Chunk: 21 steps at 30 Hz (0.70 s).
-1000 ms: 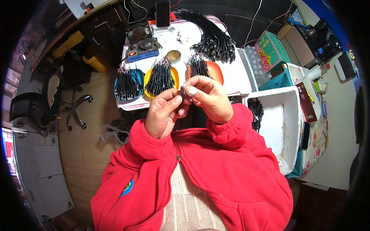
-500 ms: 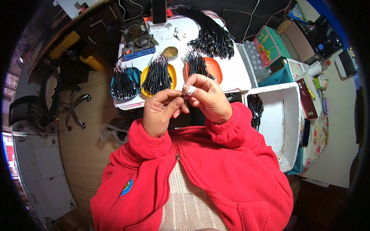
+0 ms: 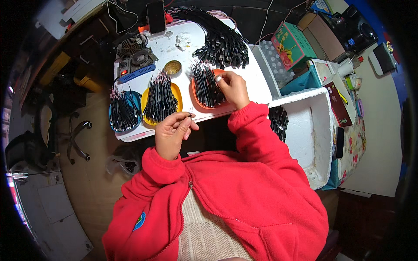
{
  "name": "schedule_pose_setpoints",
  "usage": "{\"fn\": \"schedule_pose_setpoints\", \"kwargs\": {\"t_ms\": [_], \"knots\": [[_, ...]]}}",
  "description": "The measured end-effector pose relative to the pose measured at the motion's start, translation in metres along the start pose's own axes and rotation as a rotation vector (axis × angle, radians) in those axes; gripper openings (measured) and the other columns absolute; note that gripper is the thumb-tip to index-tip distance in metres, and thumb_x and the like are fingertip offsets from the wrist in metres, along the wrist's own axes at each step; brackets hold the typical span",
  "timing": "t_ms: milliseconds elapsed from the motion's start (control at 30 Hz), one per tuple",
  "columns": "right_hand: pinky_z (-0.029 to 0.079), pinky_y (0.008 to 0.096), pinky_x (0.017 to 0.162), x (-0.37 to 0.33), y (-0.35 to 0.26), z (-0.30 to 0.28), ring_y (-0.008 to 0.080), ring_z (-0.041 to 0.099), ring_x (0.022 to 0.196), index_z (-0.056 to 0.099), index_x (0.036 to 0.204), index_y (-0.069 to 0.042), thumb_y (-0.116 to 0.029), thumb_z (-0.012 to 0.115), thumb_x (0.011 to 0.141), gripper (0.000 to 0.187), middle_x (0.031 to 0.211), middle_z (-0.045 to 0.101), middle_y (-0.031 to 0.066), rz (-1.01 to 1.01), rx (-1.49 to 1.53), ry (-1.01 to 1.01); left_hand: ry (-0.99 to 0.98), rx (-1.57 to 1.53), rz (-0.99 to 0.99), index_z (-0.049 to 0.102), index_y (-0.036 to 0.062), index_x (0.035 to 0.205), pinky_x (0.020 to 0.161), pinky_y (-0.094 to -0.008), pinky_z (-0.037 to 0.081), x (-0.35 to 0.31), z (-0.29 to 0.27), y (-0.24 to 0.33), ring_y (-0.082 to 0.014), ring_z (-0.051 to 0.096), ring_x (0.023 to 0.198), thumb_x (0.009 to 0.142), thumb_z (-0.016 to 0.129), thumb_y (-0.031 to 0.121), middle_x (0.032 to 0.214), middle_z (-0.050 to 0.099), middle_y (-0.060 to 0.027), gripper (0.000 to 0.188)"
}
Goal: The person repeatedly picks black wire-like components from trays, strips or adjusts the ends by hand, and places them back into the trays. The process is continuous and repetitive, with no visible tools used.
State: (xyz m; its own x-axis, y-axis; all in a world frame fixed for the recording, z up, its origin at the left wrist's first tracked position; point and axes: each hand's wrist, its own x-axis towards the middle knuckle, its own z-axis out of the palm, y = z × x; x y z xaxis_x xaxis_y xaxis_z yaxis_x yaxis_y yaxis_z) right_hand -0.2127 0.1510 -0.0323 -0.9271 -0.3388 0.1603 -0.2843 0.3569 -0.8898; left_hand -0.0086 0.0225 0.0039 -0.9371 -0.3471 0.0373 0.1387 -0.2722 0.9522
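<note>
In front of my body my left hand (image 3: 171, 135) is closed in a pinch on a thin black cable (image 3: 190, 115), its fine bare wire ends poking up from between thumb and forefinger. My right hand (image 3: 235, 90) reaches over the right side of the orange tray (image 3: 223, 102). Its fingers are bent together beside the bundle of black cables (image 3: 206, 87) lying there; what they grip, if anything, is hidden. A white wrapping shows at the right thumb. To the left, more black cables with stripped, reddish ends fill the yellow tray (image 3: 179, 93) and the blue tray (image 3: 138, 100).
Behind the trays stand a round tin (image 3: 173, 67), a blue device with a fan (image 3: 137, 65) and an upright phone (image 3: 156, 17). A big heap of black cables (image 3: 224, 43) covers the table's far right. Beside the table, a white foam box (image 3: 320, 143) holds further cables.
My hands were together in front of me; the right one has moved away, forward and right, to the orange tray. My left hand keeps its pinch, slightly lower.
</note>
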Motion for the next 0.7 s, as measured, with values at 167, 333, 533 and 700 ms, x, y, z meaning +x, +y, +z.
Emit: {"fn": "schedule_pose_setpoints", "kwargs": {"t_ms": [167, 333, 533, 700], "knots": [[0.052, 0.0376, 0.065, 0.035, 0.032, 0.01, 0.033, 0.066, 0.067, 0.067, 0.08, 0.004, -0.018, 0.067, 0.08, 0.022, 0.071, 0.066, 0.0203, -0.092, -0.459, -0.142, 0.061, 0.027, -0.049, 0.062, -0.0038, 0.103, 0.056, -0.0186, 0.043, 0.007, 0.0, -0.006, -0.0079, 0.056, 0.063, 0.095, 0.058, 0.008, 0.088, 0.069, -0.0127, 0.015], [0.052, 0.0398, 0.067, 0.031, 0.033, 0.014, 0.0342, 0.067, 0.069, 0.068, 0.08, 0.003, -0.017, 0.066, 0.079, 0.02, 0.073, 0.066, 0.0207, -0.082, -0.422, -0.062, 0.1, -0.019, 0.001, 0.063, -0.0032, 0.103, 0.068, -0.0225, 0.049, 0.008, -0.002, -0.008, -0.0144, 0.065, 0.077, 0.094, 0.058, 0.007, 0.094, 0.07, -0.0141, 0.014], [0.052, 0.04, 0.068, 0.03, 0.029, 0.016, 0.0338, 0.067, 0.071, 0.069, 0.083, 0.002, -0.017, 0.066, 0.078, 0.019, 0.074, 0.066, 0.0208, -0.125, -0.521, -0.069, 0.146, -0.127, -0.021, 0.064, -0.0026, 0.102, 0.073, -0.0243, 0.052, 0.005, 0.005, -0.006, -0.0154, 0.066, 0.083, 0.092, 0.062, 0.009, 0.094, 0.069, -0.0116, 0.015], [0.052, 0.0438, 0.071, 0.035, 0.03, 0.014, 0.0377, 0.066, 0.075, 0.069, 0.078, -0.001, -0.02, 0.066, 0.077, 0.019, 0.076, 0.067, 0.0208, -0.007, -0.411, -0.133, 0.164, -0.166, -0.028, 0.065, -0.0017, 0.101, 0.073, -0.0242, 0.054, 0.0, 0.003, -0.002, -0.0145, 0.066, 0.085, 0.091, 0.064, 0.01, 0.094, 0.069, -0.0101, 0.015]]}}
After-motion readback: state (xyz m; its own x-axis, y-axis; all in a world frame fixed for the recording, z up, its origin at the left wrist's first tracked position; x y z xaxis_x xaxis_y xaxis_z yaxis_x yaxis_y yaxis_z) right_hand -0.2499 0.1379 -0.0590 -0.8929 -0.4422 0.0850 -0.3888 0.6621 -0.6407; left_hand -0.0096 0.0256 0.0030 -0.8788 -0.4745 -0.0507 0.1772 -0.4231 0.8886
